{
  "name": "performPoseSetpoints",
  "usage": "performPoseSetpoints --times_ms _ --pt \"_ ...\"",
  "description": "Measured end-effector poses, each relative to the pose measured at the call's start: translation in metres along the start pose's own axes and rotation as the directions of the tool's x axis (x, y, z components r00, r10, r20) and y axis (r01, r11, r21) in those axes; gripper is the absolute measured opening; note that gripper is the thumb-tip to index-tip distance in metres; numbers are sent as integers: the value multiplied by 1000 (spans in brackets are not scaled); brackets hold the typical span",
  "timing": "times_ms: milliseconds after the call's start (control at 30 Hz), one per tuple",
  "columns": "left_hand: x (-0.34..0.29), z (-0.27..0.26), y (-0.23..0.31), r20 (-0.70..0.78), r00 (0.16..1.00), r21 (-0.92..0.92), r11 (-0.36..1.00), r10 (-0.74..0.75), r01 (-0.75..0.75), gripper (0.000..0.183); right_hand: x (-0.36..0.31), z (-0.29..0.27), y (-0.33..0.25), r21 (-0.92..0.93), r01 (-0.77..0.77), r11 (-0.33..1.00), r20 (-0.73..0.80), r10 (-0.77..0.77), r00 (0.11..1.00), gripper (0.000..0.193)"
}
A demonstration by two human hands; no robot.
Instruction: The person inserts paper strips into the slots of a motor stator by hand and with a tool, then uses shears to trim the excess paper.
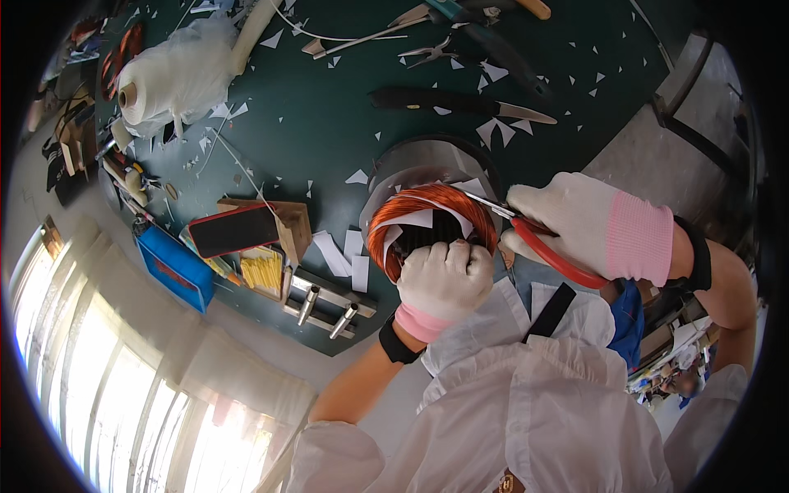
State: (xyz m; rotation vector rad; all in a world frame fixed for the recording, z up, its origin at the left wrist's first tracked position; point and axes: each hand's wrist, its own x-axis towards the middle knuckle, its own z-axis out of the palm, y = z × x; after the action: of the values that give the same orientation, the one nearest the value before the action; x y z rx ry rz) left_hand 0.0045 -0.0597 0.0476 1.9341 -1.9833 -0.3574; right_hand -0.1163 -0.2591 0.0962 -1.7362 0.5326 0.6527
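A motor stator (386, 223) with a ring of copper windings lies near the table's front edge, pieces of white insulating paper (415, 218) tucked along its coils. My left hand (448, 279), in a white glove with a pink cuff, is closed over the stator's near rim, fingertips at the dark bore. Gloved the same way, my right hand (567, 218) grips red-handled scissors (552, 251). Their blades reach to the stator's upper right rim, beside a white paper piece. The fingers inside the handles are partly hidden.
Behind the stator lie a black-handled knife (444, 102), pliers (429, 54) and scattered paper scraps. A plastic-wrapped roll (177, 82) is at the far left. A phone (234, 230), a blue box (173, 263) and a metal fixture (329, 306) sit on the left.
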Motion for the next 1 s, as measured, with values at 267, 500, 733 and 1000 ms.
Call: performPoseSetpoints --times_ms 267,500,733,1000 --pt "2 -4 -11 12 988 14 988 153 -153 18 -3 44 37 201 173 964 -206 -131 970 27" --pt "6 -5 -13 21 977 -1 978 211 -211 16 -7 54 42 211 200 957 -273 -139 952 23" --pt "3 -7 -20 58 946 -38 948 318 -316 15 -13 64 46 145 193 970 -305 -141 942 23" --pt "-28 -9 -39 -71 906 18 909 417 -417 23 -59 53 43 123 -35 992 -267 68 961 28"
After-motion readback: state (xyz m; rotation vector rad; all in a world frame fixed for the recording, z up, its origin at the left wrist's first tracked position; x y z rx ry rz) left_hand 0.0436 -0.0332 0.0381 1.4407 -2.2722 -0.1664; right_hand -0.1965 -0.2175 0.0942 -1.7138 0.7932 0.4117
